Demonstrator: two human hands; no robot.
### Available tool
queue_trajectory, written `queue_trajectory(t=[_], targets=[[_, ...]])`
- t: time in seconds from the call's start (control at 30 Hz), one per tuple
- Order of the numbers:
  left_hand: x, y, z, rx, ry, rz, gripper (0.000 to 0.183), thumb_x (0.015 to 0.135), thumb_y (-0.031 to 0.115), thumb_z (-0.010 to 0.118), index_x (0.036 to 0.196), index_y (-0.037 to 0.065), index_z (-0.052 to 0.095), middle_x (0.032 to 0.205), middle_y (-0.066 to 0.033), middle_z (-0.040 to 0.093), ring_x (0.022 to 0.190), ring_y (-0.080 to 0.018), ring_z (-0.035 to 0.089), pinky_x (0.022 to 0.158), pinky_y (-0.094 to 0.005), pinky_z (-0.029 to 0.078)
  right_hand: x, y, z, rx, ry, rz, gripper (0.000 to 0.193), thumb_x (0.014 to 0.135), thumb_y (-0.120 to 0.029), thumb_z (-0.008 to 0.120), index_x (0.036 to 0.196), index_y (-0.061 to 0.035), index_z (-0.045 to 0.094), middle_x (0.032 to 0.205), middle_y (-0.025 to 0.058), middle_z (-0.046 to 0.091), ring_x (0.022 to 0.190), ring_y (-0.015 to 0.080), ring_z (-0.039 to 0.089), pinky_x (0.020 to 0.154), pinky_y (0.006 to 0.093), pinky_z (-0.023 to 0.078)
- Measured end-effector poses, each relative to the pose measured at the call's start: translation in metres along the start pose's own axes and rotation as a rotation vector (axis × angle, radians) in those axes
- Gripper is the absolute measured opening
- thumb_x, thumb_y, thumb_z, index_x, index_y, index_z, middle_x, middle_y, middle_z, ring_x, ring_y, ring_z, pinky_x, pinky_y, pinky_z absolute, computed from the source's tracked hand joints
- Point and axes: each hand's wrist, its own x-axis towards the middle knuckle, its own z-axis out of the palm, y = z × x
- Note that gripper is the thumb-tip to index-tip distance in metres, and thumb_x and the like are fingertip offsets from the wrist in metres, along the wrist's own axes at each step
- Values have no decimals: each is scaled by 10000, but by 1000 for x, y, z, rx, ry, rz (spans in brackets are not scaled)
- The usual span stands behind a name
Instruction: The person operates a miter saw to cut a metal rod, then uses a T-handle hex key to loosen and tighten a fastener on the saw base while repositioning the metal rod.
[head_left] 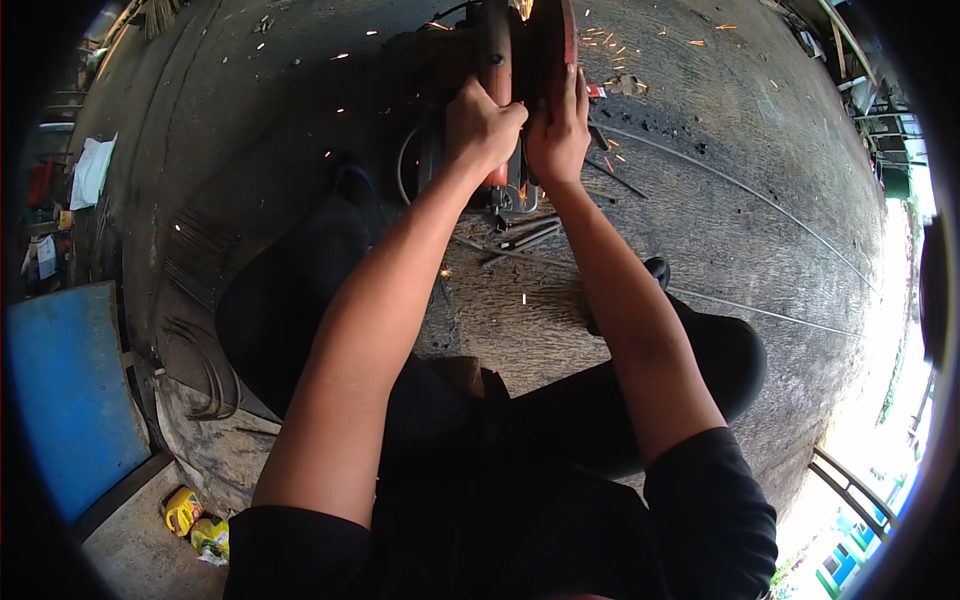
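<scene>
Sparks (523,9) spray from a machine that looks like a cut-off saw, at the top centre between my hands. My left hand (482,130) is closed around the saw's reddish tubular handle (496,60). Beside it, my right hand (559,140) lies with fingers stretched out along the saw's red-edged side part (568,40), not wrapped round it. The cutting point is mostly out of sight beyond the upper edge. Below the saw, several short metal pieces (525,240) lie on the floor between my legs.
Long thin rods (760,193) stretch across the worn floor (720,240) at right. Dark bent rods (210,375) lie beside my left leg. A blue panel (75,385) stands at far left, near yellow packages (184,511). Loose sparks scatter toward both sides.
</scene>
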Motion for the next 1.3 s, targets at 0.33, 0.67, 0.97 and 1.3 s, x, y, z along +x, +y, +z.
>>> queue_trajectory(t=[0.33,0.67,0.97,1.3], targets=[[-1,2,0,8,-7,-12,425,676,221,671,922,-101,542,845,-300,626,848,-424,632,754,-426,506,0,0,-1,-12,-3,-1,564,851,-120,551,1381,-62,369,1343,268,417,1109,443,522,843,437,503],[0,-2,0,-35,-1,8,429,672,216,670,932,-101,545,845,-298,625,853,-421,633,769,-425,503,-1,-4,-2,4,-4,15,566,849,-119,561,1380,-62,373,1343,272,415,1124,447,511,860,438,493],[0,-1,0,-11,-11,-20,424,665,211,675,918,-103,545,838,-298,625,846,-418,634,763,-424,505,-2,1,1,4,6,-6,620,830,-78,547,1409,-140,335,1349,275,399,1077,460,531,821,452,511],[-1,-2,0,-15,15,16,433,656,210,668,927,-105,545,849,-304,623,861,-415,635,770,-421,509,-2,-2,0,15,-17,30,582,851,-108,552,1398,-108,354,1347,256,418,1103,444,525,839,441,500]])
